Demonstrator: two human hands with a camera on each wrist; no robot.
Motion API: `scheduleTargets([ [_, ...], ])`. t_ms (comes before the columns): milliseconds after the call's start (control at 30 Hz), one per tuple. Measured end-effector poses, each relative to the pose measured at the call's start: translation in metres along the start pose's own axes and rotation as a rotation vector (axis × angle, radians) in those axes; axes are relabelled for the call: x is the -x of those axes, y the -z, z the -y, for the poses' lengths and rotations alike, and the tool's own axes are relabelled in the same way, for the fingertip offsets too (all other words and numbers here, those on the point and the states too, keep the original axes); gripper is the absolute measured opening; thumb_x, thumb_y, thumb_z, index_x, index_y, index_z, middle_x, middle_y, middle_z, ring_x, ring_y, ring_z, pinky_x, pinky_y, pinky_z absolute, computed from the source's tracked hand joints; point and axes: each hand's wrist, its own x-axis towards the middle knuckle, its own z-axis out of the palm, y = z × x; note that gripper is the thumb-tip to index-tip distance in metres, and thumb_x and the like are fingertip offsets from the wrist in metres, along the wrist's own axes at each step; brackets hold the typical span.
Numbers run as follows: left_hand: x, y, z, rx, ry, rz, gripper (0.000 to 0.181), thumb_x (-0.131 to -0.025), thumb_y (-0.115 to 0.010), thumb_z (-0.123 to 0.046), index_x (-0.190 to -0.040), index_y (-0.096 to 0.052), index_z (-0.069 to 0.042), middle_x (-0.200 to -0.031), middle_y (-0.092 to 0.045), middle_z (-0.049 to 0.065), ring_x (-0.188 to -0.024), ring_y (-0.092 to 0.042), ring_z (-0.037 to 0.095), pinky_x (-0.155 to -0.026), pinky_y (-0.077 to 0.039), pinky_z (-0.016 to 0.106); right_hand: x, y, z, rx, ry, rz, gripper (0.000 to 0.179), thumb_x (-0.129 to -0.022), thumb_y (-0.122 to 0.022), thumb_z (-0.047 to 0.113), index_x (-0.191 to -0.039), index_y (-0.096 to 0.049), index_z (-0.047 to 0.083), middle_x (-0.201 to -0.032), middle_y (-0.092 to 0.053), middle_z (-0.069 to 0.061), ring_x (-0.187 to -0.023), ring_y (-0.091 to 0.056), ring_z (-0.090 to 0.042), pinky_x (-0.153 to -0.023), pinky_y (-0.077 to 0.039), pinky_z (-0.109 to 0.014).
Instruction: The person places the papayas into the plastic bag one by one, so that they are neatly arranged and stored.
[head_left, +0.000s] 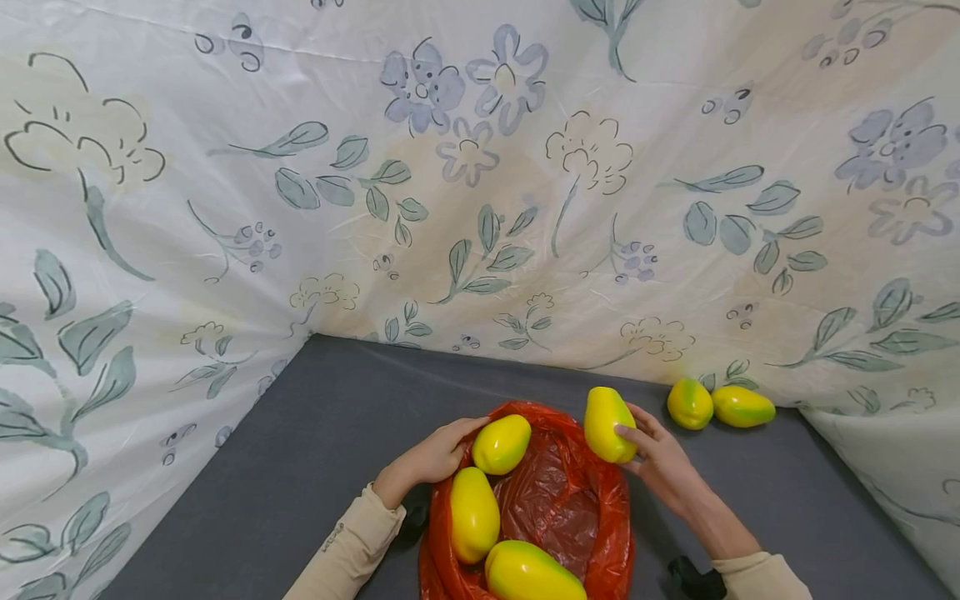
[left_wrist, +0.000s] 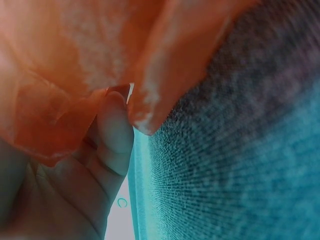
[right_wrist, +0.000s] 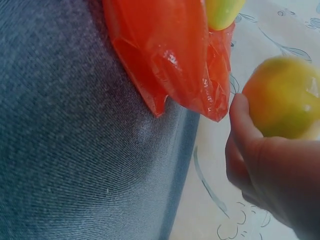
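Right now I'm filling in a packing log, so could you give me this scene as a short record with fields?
Left hand: holds the rim of the red bag
Right hand: grips a yellow fruit, near the bag's far right edge in the head view
Bag: mouth open
Inside bag: three yellow fruits
Outside, not held: two yellow-green fruits, side by side at far right
Surface: dark grey cloth
Backdrop: floral fabric

We note a thin, glossy, wrinkled plastic bag (head_left: 617, 525), smooth fruits (head_left: 474, 515) with a shiny finish, a matt, finely ribbed, cloth-like tabletop (head_left: 300, 467), and a softly creased cloth backdrop (head_left: 450, 217).
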Motion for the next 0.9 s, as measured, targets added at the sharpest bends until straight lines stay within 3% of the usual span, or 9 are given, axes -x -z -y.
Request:
scheduleTargets([
  [300,-0.001,0.000,0.001,0.003,0.016,-0.002,0.053,-0.090,-0.044,0.011,-0.142,-0.037,0.005,-0.140,-0.043,0.021,-0.127,-0.042,0.036,-0.103,-0.034,0.050,-0.001,-0.001,-0.006,0.006,0.016,0.125,0.069,-0.099,-0.051,0.021,-0.152,-0.008,0.008,-0.150,-0.013,-0.018,-0.111,-0.048,-0.022,-0.091,-0.047,-0.041],
  [900,-0.002,0.000,0.000,0.006,0.020,0.001,0.053,-0.090,-0.045,0.011,-0.143,-0.037,0.005,-0.140,-0.043,0.021,-0.126,-0.043,0.035,-0.103,-0.035,0.050,-0.004,-0.015,-0.014,0.032,0.015,0.198,0.070,-0.095,-0.056,0.015,-0.150,-0.014,0.006,-0.149,-0.018,-0.020,-0.112,-0.047,-0.028,-0.090,-0.049,-0.040],
])
